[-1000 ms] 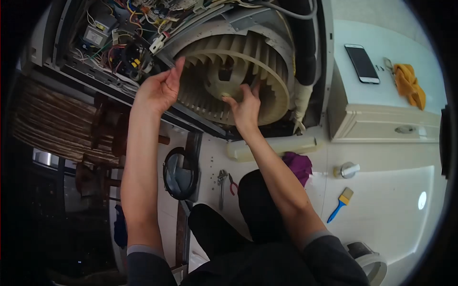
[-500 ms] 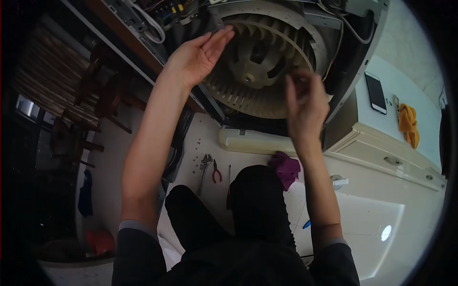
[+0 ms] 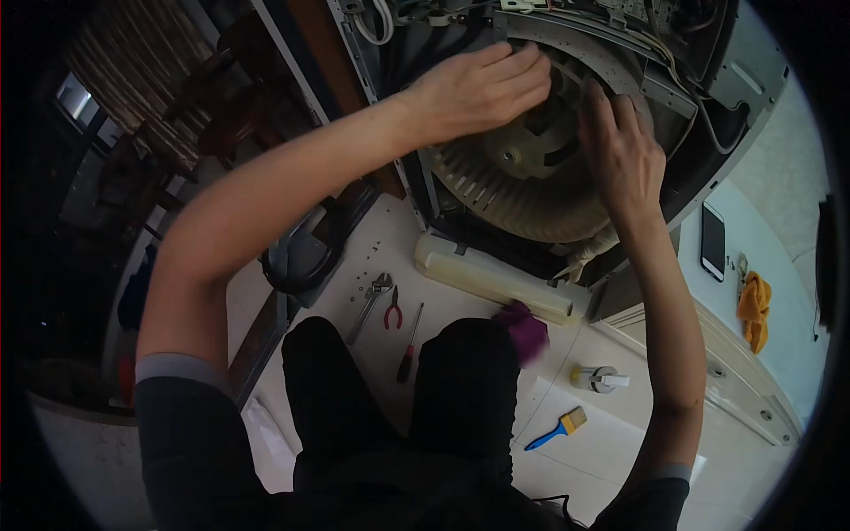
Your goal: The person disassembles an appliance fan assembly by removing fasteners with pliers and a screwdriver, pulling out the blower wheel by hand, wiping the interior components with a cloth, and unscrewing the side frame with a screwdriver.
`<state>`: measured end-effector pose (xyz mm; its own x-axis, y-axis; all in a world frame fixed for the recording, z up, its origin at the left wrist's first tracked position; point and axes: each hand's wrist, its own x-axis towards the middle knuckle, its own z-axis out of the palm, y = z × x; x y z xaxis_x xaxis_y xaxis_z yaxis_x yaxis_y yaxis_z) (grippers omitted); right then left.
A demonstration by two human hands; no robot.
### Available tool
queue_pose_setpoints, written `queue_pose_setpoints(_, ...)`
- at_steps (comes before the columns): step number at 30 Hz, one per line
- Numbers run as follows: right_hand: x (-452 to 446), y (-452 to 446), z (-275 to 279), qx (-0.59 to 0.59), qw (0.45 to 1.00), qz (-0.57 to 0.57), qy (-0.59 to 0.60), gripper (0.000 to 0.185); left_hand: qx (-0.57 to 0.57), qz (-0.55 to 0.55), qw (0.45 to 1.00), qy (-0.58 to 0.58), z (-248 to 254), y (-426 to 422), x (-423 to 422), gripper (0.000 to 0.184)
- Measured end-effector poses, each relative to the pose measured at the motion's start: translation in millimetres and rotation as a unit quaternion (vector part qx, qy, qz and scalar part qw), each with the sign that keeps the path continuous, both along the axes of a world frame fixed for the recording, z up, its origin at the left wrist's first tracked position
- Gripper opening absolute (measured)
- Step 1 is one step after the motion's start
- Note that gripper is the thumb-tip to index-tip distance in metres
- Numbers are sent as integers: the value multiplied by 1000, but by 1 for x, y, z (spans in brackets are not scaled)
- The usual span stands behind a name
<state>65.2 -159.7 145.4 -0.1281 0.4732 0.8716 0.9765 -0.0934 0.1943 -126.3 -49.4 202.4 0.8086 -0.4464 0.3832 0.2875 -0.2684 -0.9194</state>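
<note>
A large round fan wheel (image 3: 522, 199) with many blades sits inside the metal housing of an opened appliance (image 3: 753, 84). Over the wheel's upper left part lies my left hand (image 3: 485, 91), its back to the camera and its fingertips near the rim. My right hand (image 3: 625, 146) is at the wheel's right side, fingers pointing up over the rim. The wheel's hub (image 3: 509, 157) shows between the two hands. Whether the fingertips grip the rim is hidden.
On the floor lie a wrench (image 3: 370, 305), red pliers (image 3: 393, 311), a screwdriver (image 3: 411, 345), a blue brush (image 3: 558, 428), a purple cloth (image 3: 524, 332) and a long pale part (image 3: 496, 281). A phone (image 3: 712, 242) and an orange cloth (image 3: 753, 310) rest on the right-hand cabinet.
My left hand has moved from the wheel's left edge onto its upper part and turned over. My right hand has gone from the hub to the right rim. The camera view has shifted and rotated.
</note>
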Motion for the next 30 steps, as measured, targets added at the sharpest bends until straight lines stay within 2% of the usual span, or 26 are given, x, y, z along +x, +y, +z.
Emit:
queue_pose_setpoints(1, 2, 1, 2, 2, 1000, 0, 6, 36, 2, 0, 1000, 6, 8, 5, 2, 19)
queue_pose_setpoints(3, 7, -1, 5, -22, 998, 62, 14, 33, 87, 100, 990, 53, 15, 18, 6, 18)
queue_pose_setpoints(4, 11, 2, 4, -25, 997, 57, 35, 33, 66, 122, 986, 95, 21, 23, 3, 18)
queue_pose_setpoints(6, 21, 9, -4, 6, 987, 152, 47, 30, 60, 112, 984, 125, 27, 14, 0, 18)
queue_pose_setpoints(11, 65, 37, -64, 47, 979, 98, 175, 30, 48, 89, 978, 180, 43, -5, 13, 19)
queue_pose_setpoints(13, 55, 44, -65, 62, 974, 89, 201, 31, -45, 119, 973, 195, 45, -3, 11, 23)
queue_pose_setpoints(16, 46, 47, -62, 88, 966, 85, 228, 31, -49, 122, 965, 226, 54, 4, 7, 22)
queue_pose_setpoints(30, 48, 39, -59, 163, 959, 112, 204, 31, -96, 130, 960, 227, 57, 13, 7, 24)
